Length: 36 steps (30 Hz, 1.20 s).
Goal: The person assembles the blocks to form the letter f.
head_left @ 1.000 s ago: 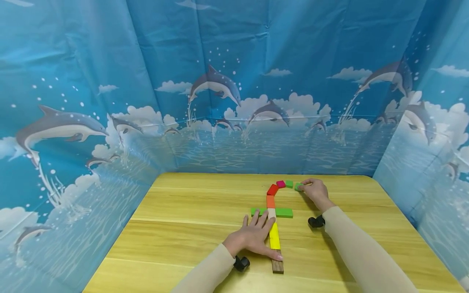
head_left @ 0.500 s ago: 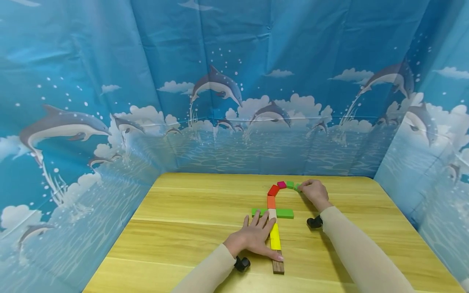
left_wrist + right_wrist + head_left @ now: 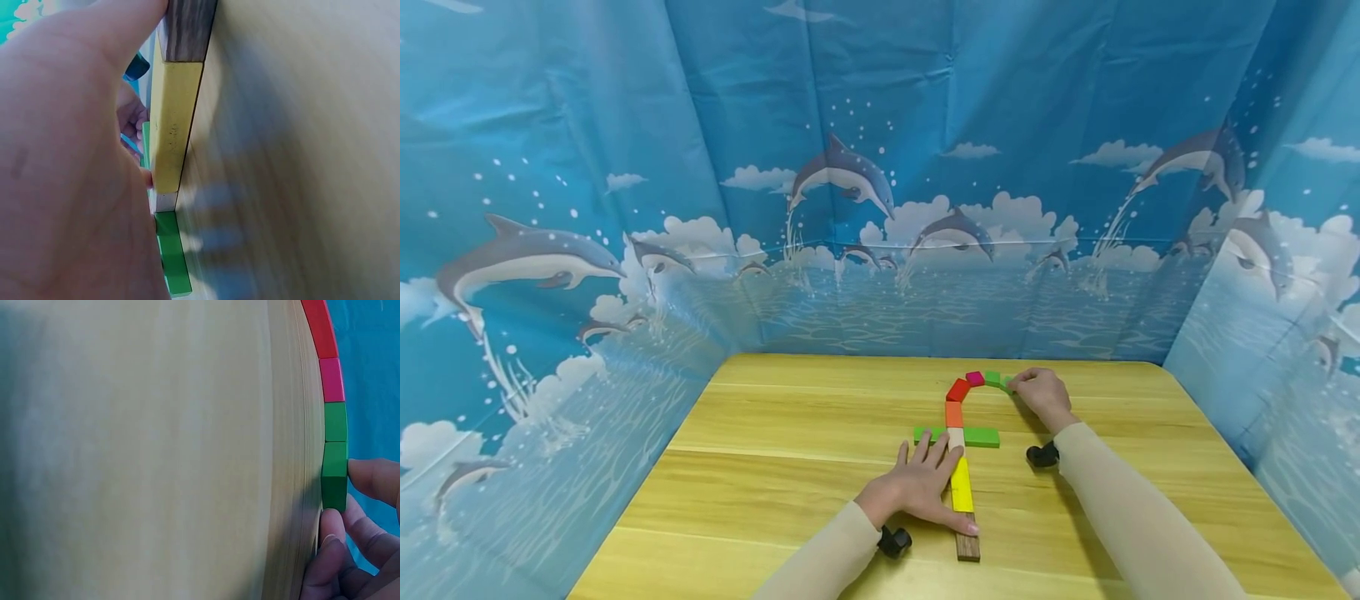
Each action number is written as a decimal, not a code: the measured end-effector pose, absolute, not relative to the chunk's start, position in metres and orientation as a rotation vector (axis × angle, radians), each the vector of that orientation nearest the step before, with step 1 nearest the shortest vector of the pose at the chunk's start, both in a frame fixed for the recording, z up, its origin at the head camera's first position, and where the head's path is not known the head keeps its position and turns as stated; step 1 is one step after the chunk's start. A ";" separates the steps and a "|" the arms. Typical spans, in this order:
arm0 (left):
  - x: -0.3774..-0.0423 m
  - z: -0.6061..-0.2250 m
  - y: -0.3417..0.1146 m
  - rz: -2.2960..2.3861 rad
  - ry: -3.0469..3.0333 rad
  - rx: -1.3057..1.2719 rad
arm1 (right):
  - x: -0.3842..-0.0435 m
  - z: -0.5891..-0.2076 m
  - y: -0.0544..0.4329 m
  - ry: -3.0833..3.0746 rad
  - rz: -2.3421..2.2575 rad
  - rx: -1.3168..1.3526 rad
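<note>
My left hand (image 3: 917, 487) lies with fingers spread along a row of flat wooden blocks. Its thumb rests on the dark brown block (image 3: 968, 547), and its fingertips reach the white block (image 3: 956, 437) beyond the yellow block (image 3: 962, 490). At the far end of the row, my right hand (image 3: 1043, 395) pinches a small green block (image 3: 334, 475) with curled fingers. That block meets another green block (image 3: 335, 422) end to end. A magenta block (image 3: 974, 378), a red block (image 3: 958, 390) and an orange block (image 3: 953, 414) continue the curve back toward the white one.
A long green block (image 3: 982, 437) sticks out to the right of the white block, with a green piece (image 3: 172, 253) on its left side, partly under the left hand. Behind the wooden table (image 3: 760, 500) hangs a blue dolphin-print curtain (image 3: 880, 308), close to the far edge.
The right hand has moved slightly left with its green block, and the gap to the neighbouring green block has closed. My left hand stays in place.
</note>
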<state>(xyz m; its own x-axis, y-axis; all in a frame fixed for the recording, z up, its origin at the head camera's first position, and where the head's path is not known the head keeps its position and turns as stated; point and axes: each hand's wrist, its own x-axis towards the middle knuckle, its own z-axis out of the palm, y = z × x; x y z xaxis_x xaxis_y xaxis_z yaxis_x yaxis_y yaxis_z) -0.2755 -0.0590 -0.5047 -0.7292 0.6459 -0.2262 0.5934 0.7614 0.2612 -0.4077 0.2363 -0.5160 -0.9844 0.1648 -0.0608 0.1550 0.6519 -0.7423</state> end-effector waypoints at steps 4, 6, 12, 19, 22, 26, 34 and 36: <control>-0.275 -0.504 -0.059 0.256 2.660 0.960 | -0.408 -0.516 0.237 -2.844 1.277 -0.274; -0.275 -0.505 -0.059 0.254 2.663 0.967 | -0.408 -0.516 0.237 -2.845 1.274 -0.270; -0.275 -0.506 -0.057 0.266 2.669 0.975 | -0.410 -0.519 0.241 -2.846 1.266 -0.275; -0.275 -0.510 -0.059 0.302 2.669 0.982 | -0.410 -0.521 0.241 -2.834 1.303 -0.269; -0.276 -0.512 -0.060 0.316 2.677 1.003 | -0.409 -0.519 0.242 -2.811 1.346 -0.265; -0.277 -0.510 -0.061 0.346 2.704 1.038 | -0.406 -0.512 0.245 -2.791 1.404 -0.260; -0.280 -0.492 -0.074 0.480 2.841 0.971 | -0.390 -0.491 0.249 -2.881 1.302 -0.085; -0.282 -0.490 -0.078 0.517 2.898 0.923 | -0.383 -0.486 0.250 -2.884 1.270 0.005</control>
